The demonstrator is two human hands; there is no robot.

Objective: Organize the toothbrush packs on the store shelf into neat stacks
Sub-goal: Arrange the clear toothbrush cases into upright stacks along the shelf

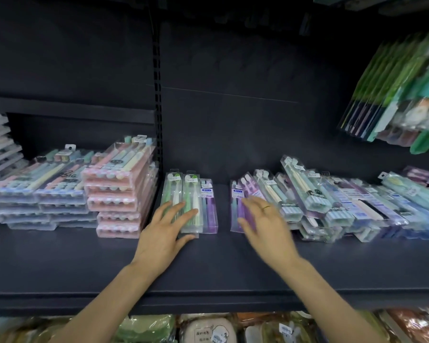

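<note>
Toward the shelf's left end stand pink pack stacks. Your left hand lies flat, fingers spread, on the green toothbrush packs mid-shelf. Your right hand, open and blurred, reaches over the purple packs, beside a jumbled pile toward the right end.

At the upper right of the frame you have a row of hanging packets in green, teal and dark colours, blurred so their contents cannot be told. A black slotted upright runs down the dark back panel left of centre. Along the bottom edge, below the shelf lip, you can see a lower tier of goods: a pale pouch with a printed drawing, green soft packs to its left, and brownish wrapped items at the lower right.
</note>
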